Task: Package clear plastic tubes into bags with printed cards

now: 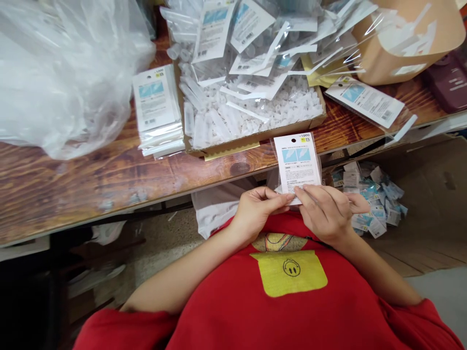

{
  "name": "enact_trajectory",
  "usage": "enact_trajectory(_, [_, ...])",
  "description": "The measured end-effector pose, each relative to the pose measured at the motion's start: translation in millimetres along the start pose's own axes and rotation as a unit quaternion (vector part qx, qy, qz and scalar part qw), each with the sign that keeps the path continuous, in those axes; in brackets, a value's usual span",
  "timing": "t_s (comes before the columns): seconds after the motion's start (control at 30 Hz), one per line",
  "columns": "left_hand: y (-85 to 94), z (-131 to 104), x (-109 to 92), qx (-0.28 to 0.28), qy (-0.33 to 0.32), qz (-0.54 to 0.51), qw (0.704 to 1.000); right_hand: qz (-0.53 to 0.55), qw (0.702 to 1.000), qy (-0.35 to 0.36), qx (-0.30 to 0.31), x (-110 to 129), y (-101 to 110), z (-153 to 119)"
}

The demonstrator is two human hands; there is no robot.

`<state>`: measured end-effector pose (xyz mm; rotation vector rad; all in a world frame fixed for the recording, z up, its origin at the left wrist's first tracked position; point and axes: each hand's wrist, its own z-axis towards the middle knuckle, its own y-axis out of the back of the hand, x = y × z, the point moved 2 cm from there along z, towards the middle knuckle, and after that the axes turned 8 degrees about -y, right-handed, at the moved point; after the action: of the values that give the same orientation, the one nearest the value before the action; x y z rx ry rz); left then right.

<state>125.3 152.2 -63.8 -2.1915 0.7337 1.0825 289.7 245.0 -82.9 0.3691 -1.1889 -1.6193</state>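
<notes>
In front of my chest, near the table's front edge, both hands hold one clear packet [298,163] with a white printed card inside. My left hand [257,209] pinches its lower left corner between thumb and fingers. The fingers of my right hand [326,211] are closed over the packet's lower right edge. The packet's bottom end is partly hidden behind the fingers. Just beyond it stands a shallow cardboard tray [255,133] full of small whitish plastic tubes and caps, with several carded packets [215,29] lying on top.
A stack of carded packets [155,104] lies left of the tray, beside a large clear plastic bag [62,73]. One packet [368,99] rests at the right, near a tan bin [434,29] holding white strips. Below the table, a cardboard box [434,209] contains many finished-looking packets [375,199].
</notes>
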Motion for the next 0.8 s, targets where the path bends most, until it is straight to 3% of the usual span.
enact_trajectory(0.1, [-2.8,-5.5,-3.9,0.033,-0.001,-0.004,0.999,-0.063,0.996,0.046,-0.047,-3.9,3.4,5.2])
enact_trajectory(0.17, [-3.9,-12.6,-12.2,0.085,-0.003,0.014,0.996,-0.101,0.988,0.080,-0.089,-6.8,10.5,11.2])
enact_trajectory(0.23, [-3.8,-20.6,-28.2,0.155,-0.053,0.079,0.983,-0.124,0.978,0.107,-0.129,-9.5,20.9,18.4])
enact_trajectory(0.27, [-3.5,-24.0,-39.6,0.185,-0.116,0.133,0.967,-0.128,0.975,0.116,-0.142,-10.4,26.9,22.2])
enact_trajectory(0.3, [-3.1,-26.8,-53.0,0.199,-0.209,0.199,0.937,-0.123,0.974,0.121,-0.149,-10.9,33.3,26.3])
enact_trajectory(0.33, [-3.3,-29.1,-67.4,0.199,-0.325,0.275,0.883,-0.112,0.974,0.122,-0.151,-10.7,39.8,30.4])
enact_trajectory(0.4, [-6.4,-31.2,-93.8,0.163,-0.532,0.416,0.720,-0.076,0.980,0.105,-0.151,-8.6,52.9,38.5])
enact_trajectory(0.43, [-9.7,-29.7,-104.1,0.148,-0.590,0.468,0.641,-0.053,0.983,0.091,-0.148,-6.6,59.0,42.3])
enact_trajectory(0.47, [-14.0,-26.0,-112.4,0.156,-0.610,0.503,0.592,-0.028,0.987,0.074,-0.141,-4.5,64.4,45.6])
enact_trajectory(0.5, [-19.0,-21.0,-119.4,0.174,-0.607,0.522,0.573,-0.003,0.990,0.056,-0.127,-2.4,68.8,48.4])
enact_trajectory(0.57, [-29.9,-8.8,-129.3,0.231,-0.542,0.551,0.591,0.062,0.995,0.009,-0.078,-0.2,74.4,52.2])
enact_trajectory(0.63, [-39.0,3.0,-134.7,0.276,-0.424,0.558,0.658,0.152,0.986,-0.061,-0.016,-1.9,76.7,54.3])
enact_trajectory(0.73, [-46.0,15.2,-135.3,0.319,-0.217,0.527,0.757,0.302,0.935,-0.172,0.071,-8.7,77.9,58.3])
enact_trajectory(0.8, [-47.9,19.4,-133.1,0.337,-0.125,0.502,0.787,0.376,0.894,-0.208,0.129,-11.9,79.8,64.2])
